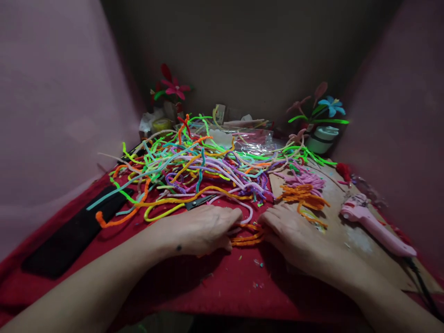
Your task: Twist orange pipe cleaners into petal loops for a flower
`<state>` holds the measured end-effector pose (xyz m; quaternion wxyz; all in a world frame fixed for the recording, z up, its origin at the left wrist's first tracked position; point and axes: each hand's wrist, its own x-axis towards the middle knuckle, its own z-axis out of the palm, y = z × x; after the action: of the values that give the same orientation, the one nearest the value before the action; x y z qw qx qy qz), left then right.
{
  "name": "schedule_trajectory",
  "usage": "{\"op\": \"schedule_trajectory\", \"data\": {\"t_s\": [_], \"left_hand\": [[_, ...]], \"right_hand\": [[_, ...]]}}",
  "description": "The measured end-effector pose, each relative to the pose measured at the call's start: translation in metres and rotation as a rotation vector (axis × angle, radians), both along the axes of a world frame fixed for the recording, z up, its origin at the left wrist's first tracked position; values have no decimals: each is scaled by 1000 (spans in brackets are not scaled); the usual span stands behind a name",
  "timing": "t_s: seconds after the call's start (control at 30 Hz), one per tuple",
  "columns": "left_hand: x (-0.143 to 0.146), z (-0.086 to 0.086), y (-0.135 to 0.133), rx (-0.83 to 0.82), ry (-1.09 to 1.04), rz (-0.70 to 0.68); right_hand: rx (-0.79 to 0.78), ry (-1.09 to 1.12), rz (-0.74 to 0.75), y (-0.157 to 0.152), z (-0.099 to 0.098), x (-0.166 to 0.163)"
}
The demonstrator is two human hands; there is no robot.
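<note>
Between my two hands stretches a small bunch of orange pipe cleaners [247,239], low over the red cloth. My left hand [211,227] is closed on the left end of the bunch, its fingertips mostly hidden under the knuckles. The right end is in my right hand [289,231], whose fingers curl round it. Just beyond my left hand lie scissors [199,202] with dark blades, partly covered. A large tangle of many-coloured pipe cleaners [215,169] spreads behind both hands. Past my right hand rests another bundle of folded orange pipe cleaners [301,196].
A pink glue gun [378,226] with a cord lies on a brown board [367,256] at right. A black flat case [74,233] is at left. Flowers made of pipe cleaners, one pink [175,88] and one blue [332,106], stand at the back. Tiny scraps dot the red cloth [222,296].
</note>
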<state>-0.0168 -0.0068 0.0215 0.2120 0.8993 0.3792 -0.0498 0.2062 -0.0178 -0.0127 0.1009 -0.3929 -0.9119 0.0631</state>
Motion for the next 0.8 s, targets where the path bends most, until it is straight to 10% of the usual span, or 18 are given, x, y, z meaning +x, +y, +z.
{"op": "schedule_trajectory", "data": {"t_s": [0.8], "left_hand": [[-6, -25, 24, 235, -41, -7]], "right_hand": [[-233, 160, 168, 0, 9, -21]]}}
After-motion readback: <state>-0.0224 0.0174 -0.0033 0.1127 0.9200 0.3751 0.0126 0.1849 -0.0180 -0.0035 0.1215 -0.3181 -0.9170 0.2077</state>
